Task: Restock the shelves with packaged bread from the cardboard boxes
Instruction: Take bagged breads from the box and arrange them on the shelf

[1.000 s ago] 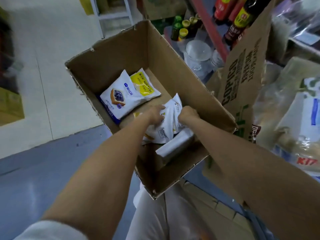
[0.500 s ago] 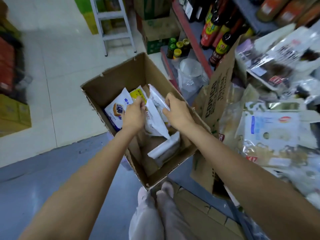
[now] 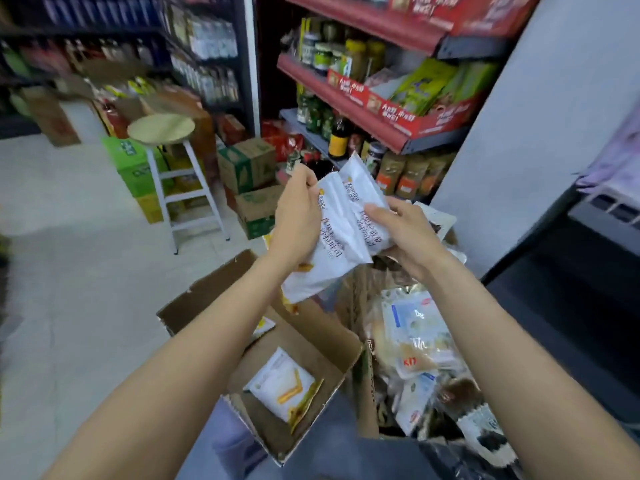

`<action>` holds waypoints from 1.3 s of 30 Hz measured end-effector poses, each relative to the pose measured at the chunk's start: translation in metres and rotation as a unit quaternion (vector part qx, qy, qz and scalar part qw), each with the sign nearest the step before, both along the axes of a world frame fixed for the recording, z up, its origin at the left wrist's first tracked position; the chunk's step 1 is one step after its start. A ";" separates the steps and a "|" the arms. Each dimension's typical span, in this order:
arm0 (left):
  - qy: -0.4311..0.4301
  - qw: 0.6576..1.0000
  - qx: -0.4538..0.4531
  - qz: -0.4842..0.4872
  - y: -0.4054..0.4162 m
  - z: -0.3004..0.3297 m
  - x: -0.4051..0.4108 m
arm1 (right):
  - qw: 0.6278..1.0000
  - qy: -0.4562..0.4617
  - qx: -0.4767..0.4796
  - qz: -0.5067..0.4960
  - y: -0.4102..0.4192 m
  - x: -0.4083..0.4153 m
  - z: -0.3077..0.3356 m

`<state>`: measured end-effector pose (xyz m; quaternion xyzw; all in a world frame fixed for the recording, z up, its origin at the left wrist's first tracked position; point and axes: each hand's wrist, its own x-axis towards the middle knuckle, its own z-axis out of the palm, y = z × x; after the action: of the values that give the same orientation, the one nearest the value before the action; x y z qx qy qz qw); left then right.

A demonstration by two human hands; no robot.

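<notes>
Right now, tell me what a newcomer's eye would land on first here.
The white bread packets come first: held up mid-frame, the left hand gripping their left edge and the right hand holding their right side. Below them sits the open cardboard box with one white-and-yellow packet lying inside. Behind, red shelves of jars and bottles fill the upper right, and a round-topped stool stands at left.

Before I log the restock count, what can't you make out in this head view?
- White bread packets: exact number unclear; they overlap, and the left hand and right hand cover parts.
- Cardboard box: the left forearm hides much of its floor.
- Far-left shelves: labels blurred.
- Bagged bread at right: print too blurred.
</notes>
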<state>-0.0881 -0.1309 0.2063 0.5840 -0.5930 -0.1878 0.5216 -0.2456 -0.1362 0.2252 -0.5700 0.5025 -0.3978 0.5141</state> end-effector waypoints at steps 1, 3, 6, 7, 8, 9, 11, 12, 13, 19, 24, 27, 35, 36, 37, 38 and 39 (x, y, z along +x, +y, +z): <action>0.003 1.000 -0.013 -0.010 -0.005 0.015 -0.014 | 1.000 -0.006 -0.019 -0.022 0.004 -0.012 0.013; 0.003 0.998 -0.040 -0.045 -0.013 0.042 -0.045 | 0.994 0.003 -0.072 -0.081 0.009 -0.041 0.039; 0.003 0.992 -0.080 -0.101 -0.023 0.078 -0.098 | 0.976 0.040 -0.142 -0.159 0.020 -0.092 0.077; 0.005 0.989 -0.091 -0.118 -0.025 0.089 -0.117 | 0.968 0.056 -0.160 -0.184 0.023 -0.110 0.087; 0.006 0.986 -0.101 -0.133 -0.026 0.099 -0.138 | 0.960 0.073 -0.173 -0.209 0.025 -0.129 0.096; 0.008 0.983 -0.111 -0.146 -0.027 0.110 -0.158 | 0.951 0.088 -0.185 -0.233 0.027 -0.149 0.103; 0.016 0.977 -0.132 -0.170 -0.026 0.129 -0.200 | 0.926 0.137 -0.206 -0.287 0.030 -0.191 0.116; 0.021 0.973 -0.140 -0.180 -0.026 0.138 -0.221 | 0.911 0.163 -0.215 -0.313 0.033 -0.212 0.122; 0.028 0.971 -0.144 -0.187 -0.027 0.146 -0.241 | 0.895 0.190 -0.219 -0.338 0.035 -0.235 0.128; 0.070 0.973 -0.100 -0.198 -0.037 0.177 -0.355 | 0.792 0.327 -0.176 -0.484 0.048 -0.359 0.153; 0.057 0.978 -0.054 -0.196 -0.051 0.175 -0.422 | 0.779 0.352 -0.149 -0.497 0.033 -0.422 0.169; 0.051 0.981 -0.040 -0.183 -0.065 0.172 -0.440 | 0.755 0.375 -0.134 -0.521 0.027 -0.445 0.183; 0.044 0.987 -0.011 -0.157 -0.084 0.164 -0.469 | 0.740 0.466 -0.089 -0.476 -0.003 -0.467 0.184; 0.045 0.986 -0.012 -0.160 -0.085 0.164 -0.471 | 0.747 0.470 -0.099 -0.459 -0.012 -0.467 0.180; 0.042 0.985 -0.013 -0.164 -0.086 0.164 -0.473 | 0.754 0.477 -0.108 -0.438 -0.020 -0.467 0.177; 0.038 0.985 -0.013 -0.169 -0.088 0.165 -0.473 | 0.760 0.485 -0.114 -0.417 -0.029 -0.467 0.174; 0.030 0.984 -0.011 -0.174 -0.090 0.166 -0.473 | 0.763 0.495 -0.117 -0.399 -0.037 -0.468 0.172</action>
<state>-0.5614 -0.2210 0.3722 0.4602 -0.6715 -0.2866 0.5052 -0.7131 -0.1732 0.3970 -0.4918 0.8186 -0.2853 -0.0815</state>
